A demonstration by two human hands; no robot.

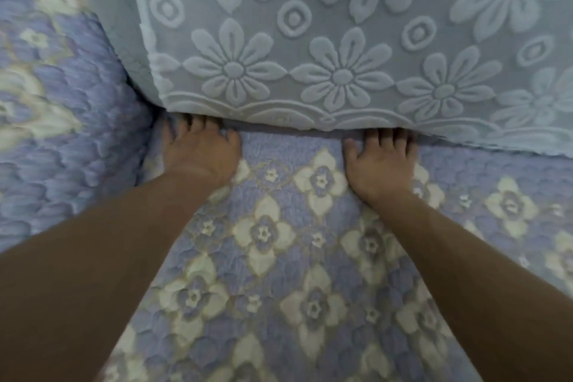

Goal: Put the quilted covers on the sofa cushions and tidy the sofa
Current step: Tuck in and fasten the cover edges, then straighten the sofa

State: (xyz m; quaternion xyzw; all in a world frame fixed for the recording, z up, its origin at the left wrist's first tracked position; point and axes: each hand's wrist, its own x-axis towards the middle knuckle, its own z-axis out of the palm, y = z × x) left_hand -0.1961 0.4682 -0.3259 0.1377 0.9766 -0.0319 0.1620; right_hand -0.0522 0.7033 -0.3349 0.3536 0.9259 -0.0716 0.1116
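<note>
Evidently a tucking step: both hands lie palm-down on the quilted cover (pixel 310 257) spread over the seat cushion, fingers pushed into the crease where the seat meets the back cushion (pixel 310 40); that placement, I judge, drives the cover's rear edge down into the gap so it stays put. Left hand (pixel 201 152) sits near the corner by the sofa arm (pixel 62 102); its fingertips vanish under the lower hem of the pale blue daisy-textured throw (pixel 356 77) draped over the back cushion. Right hand (pixel 379 161) is placed well apart along the same crease, fingers likewise hidden under the hem; spacing the hands probably keeps the edge even. Neither hand is clenched; both are flat and spread, pressing rather than gripping, though whether the hidden fingertips pinch fabric cannot be told.

Quilted cover, lilac with cream flowers, lies fairly smooth on the seat; a matching quilted piece covers the sofa arm, blurred at the frame's edge. Containers: none visible, unless the cover counts as holding the cushion; the cushion itself is wholly hidden beneath it.
</note>
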